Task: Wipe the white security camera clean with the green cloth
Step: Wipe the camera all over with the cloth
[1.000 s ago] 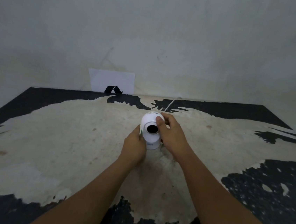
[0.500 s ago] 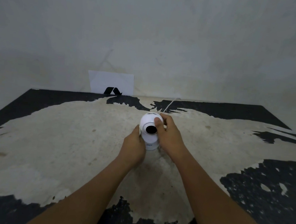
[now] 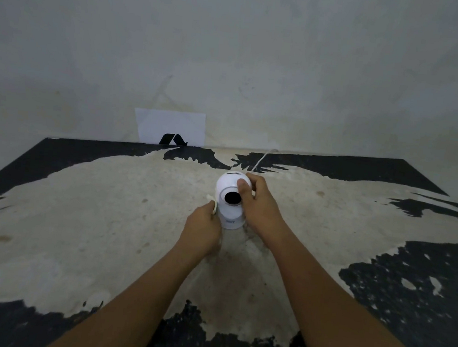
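The security camera (image 3: 230, 199) has a smooth white plastic shell with a slight sheen; its round lens face is glossy black. At its 9 o'clock, a pale scrap of soft cloth (image 3: 213, 203) shows. The desk (image 3: 104, 216) is matt and rough, its black coating worn off to a chalky beige. At 11 o'clock a smooth white paper sheet (image 3: 170, 125) leans on the matt, blotchy plastered wall (image 3: 235, 47).
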`<state>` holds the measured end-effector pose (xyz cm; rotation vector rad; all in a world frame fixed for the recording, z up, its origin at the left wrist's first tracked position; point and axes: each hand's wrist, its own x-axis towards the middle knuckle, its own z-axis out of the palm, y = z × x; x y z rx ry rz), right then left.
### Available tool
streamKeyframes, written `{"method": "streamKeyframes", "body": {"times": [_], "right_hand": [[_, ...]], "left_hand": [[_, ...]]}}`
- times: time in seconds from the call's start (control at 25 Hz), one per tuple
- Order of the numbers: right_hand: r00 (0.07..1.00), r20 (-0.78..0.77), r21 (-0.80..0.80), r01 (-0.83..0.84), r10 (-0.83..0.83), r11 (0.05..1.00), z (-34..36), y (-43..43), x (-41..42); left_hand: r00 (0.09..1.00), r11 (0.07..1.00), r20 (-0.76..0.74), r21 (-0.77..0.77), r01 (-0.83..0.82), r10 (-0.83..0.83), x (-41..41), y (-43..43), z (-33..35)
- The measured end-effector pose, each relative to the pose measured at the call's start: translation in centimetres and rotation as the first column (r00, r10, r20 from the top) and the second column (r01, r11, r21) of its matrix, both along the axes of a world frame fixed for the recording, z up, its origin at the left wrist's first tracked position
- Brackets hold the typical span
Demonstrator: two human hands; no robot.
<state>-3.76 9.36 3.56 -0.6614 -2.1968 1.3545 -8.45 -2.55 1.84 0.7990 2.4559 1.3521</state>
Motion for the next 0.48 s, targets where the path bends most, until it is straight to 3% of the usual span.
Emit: {"method": "streamKeyframes", "body": {"times": [0.24,0.36,0.48], "right_hand": [[0.997,0.072,0.111,-0.006,-0.002,0.994,0.6,0.1,1.1],[0.996,-0.082,0.103,-0.021,0.029,0.994,2.1,-0.7,3.9],[0.967,-0.076,0.035,-0.239,0.241,0.970,4.2,-0.9,5.7]], "left_hand": [[0.908,0.967,0.373,0.231,0.110,-0.192,2.5,-4.1,3.1],[0.926,0.950,0.302,0.278,0.142,-0.227,1.7,-4.3,5.5],[0.972,0.952,0.114,0.253,0.171,-0.205,0.9,-3.4,7.8]]}}
